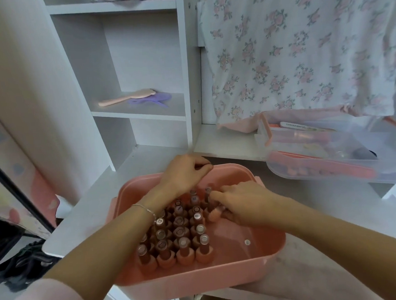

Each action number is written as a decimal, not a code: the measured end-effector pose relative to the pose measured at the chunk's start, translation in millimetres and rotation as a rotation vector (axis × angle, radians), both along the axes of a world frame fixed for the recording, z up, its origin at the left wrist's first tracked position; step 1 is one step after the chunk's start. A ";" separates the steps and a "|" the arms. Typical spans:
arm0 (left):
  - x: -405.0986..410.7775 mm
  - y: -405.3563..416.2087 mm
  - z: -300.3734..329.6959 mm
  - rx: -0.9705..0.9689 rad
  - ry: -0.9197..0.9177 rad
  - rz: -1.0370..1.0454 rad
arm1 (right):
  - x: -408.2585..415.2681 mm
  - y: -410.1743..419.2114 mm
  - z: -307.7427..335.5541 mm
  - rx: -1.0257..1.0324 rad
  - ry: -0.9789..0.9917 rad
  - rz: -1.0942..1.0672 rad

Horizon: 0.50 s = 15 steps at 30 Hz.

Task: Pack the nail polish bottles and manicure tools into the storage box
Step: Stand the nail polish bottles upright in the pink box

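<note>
A white counter (pixel 98 209) carries a pink box (pixel 257 260) that overhangs its near edge. Inside the box, nail polish bottles (pixel 174 241) stand upright in tight rows filling the left half, caps up; the right half of the floor is bare apart from a small round stud. To the right, well apart from the box, a clear tray (pixel 332 162) with pink trim sits on the counter, holding a nail file (pixel 293 126) and other small tools too blurred to name. Above it hangs a floral cloth (pixel 302 50). On a shelf (pixel 139 111) behind the counter lie a pink brush (pixel 124 97) and a purple comb (pixel 152 99), touching.

The left hand (pixel 184 171) reaches across the bottles to the far wall of the box, wrist bent, with a thin bracelet (pixel 147 211) on it; its fingers (pixel 202 167) are curled at the rim, but whether they grasp anything cannot be told. The right hand (pixel 246 204) lies low inside the box, just beside the far rows, its fingers (pixel 218 195) closed round one bottle (pixel 216 212), which is tilted with its pink base toward the camera.
</note>
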State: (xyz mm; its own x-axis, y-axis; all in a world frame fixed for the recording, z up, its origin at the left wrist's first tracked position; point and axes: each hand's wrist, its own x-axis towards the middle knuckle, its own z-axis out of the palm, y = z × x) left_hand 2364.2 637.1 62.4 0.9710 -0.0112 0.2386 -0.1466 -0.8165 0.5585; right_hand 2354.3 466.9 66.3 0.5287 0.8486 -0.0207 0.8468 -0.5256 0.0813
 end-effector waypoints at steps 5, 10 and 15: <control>-5.2 17.5 -5.6 0.137 -0.024 0.059 | 2.2 6.0 -14.3 -0.069 0.060 -0.022; -4.1 21.3 -12.8 0.249 -0.054 0.091 | 0.3 10.4 -22.4 -0.162 0.100 -0.034; -2.7 24.6 -13.5 0.243 -0.055 0.082 | -0.1 6.7 -20.6 -0.091 0.131 -0.032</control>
